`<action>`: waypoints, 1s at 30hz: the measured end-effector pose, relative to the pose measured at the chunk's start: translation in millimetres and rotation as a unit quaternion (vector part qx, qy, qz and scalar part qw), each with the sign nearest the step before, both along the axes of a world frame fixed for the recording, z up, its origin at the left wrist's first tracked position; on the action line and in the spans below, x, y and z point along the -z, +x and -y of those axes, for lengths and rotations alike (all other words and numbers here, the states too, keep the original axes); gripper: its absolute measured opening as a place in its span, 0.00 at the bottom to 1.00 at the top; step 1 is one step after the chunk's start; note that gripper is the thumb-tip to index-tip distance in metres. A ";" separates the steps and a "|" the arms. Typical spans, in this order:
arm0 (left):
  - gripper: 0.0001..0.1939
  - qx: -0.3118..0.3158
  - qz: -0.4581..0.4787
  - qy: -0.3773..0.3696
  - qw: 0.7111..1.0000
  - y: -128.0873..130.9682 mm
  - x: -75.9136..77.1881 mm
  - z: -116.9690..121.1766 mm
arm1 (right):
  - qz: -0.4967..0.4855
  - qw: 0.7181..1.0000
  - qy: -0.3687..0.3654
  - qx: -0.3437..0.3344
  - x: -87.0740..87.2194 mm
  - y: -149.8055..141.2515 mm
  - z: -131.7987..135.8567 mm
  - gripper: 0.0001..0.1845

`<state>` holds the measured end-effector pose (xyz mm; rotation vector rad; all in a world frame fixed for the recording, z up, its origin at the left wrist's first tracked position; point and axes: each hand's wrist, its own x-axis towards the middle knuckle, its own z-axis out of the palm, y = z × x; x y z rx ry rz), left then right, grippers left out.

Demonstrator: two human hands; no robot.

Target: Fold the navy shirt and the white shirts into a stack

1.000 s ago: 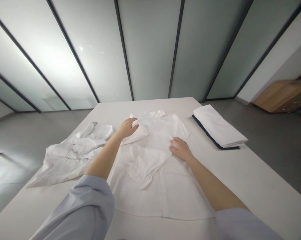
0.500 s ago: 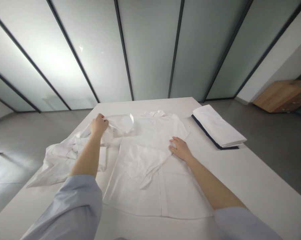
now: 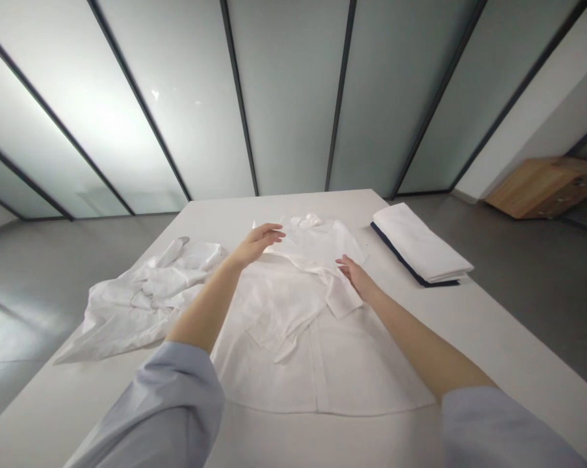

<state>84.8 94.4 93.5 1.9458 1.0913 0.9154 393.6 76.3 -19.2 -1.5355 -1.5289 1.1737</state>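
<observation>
A white button-up shirt lies spread on the table, its collar at the far end and its hem toward me. Both sleeves are folded across its front, one cuff lying near the right side. Over the shirt's upper left part is my left hand, open, fingers stretched to the right. My right hand is open by the shirt's right side, close to the folded cuff. Whether either hand touches the cloth is hard to tell. Neither holds anything.
A crumpled heap of white cloth lies on the left of the white table. At the right edge rests a folded white stack with a dark blue layer underneath. A wooden cabinet stands beyond, and frosted glass panels line the back.
My left hand has brought the left sleeve across the shirt to the right and let go of it. My right hand has shifted slightly, its fingers now turned up from the cloth.
</observation>
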 end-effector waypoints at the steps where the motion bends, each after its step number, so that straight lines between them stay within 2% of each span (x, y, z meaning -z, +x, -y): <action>1: 0.24 -0.043 -0.016 0.004 0.999 1.0 16.4 -4.1 | -0.018 0.999 -0.030 -0.004 -3.5 -0.4 3.0 0.35; 3: 0.23 -0.146 -0.082 0.017 0.986 -0.6 48.0 -9.4 | 0.002 0.999 -0.041 -0.016 -8.2 -1.3 9.4 0.33; 5: 0.27 -0.206 -0.182 0.049 0.960 -4.9 74.9 -8.6 | 0.091 0.995 -0.014 -0.037 -11.5 -1.6 14.7 0.26; 8: 0.29 -0.204 -0.307 0.095 0.925 -12.9 102.2 0.8 | 0.244 0.965 0.015 -0.100 -18.3 -2.2 21.7 0.18; 10: 0.22 -0.209 -0.344 0.102 0.910 -18.0 112.3 7.3 | 0.328 0.938 0.065 -0.094 -25.8 -3.9 29.2 0.15; 12: 0.14 -0.233 -0.351 0.091 0.902 -22.4 117.5 10.9 | 0.384 0.909 0.153 -0.048 -35.0 -6.4 40.8 0.15; 14: 0.11 -0.253 -0.346 0.072 0.901 -25.9 119.4 11.9 | 0.390 0.894 0.212 -0.062 -43.5 -8.1 54.6 0.14; 17: 0.09 -0.257 -0.336 0.059 0.904 -28.8 119.1 11.2 | 0.329 0.914 0.162 -0.177 -47.4 -5.4 70.2 0.13; 18: 0.09 -0.259 -0.333 0.059 0.905 -29.3 118.8 11.1 | 0.314 0.921 0.141 -0.183 -45.2 -2.8 72.3 0.14; 20: 0.09 -0.260 -0.327 0.061 0.907 -29.8 118.6 11.1 | 0.317 0.930 0.132 -0.129 -35.6 3.6 72.0 0.17; 22: 0.10 -0.258 -0.320 0.067 0.909 -30.1 119.3 11.3 | 0.347 0.925 0.138 -0.075 -21.5 9.1 68.3 0.19; 24: 0.13 -0.256 -0.317 0.076 0.910 -30.2 120.9 11.1 | 0.371 0.916 0.131 -0.079 -7.7 11.9 64.5 0.18; 26: 0.18 -0.264 -0.321 0.083 0.906 -30.1 123.0 10.4 | 0.369 0.915 0.126 -0.100 1.4 12.6 61.8 0.12; 28: 0.22 -0.276 -0.330 0.082 0.899 -29.9 125.2 9.3 | 0.330 0.932 0.111 -0.096 4.0 13.8 59.7 0.09; 30: 0.24 -0.284 -0.338 0.078 0.894 -29.7 127.4 8.4 | 0.266 0.958 0.075 -0.081 2.0 17.1 58.1 0.11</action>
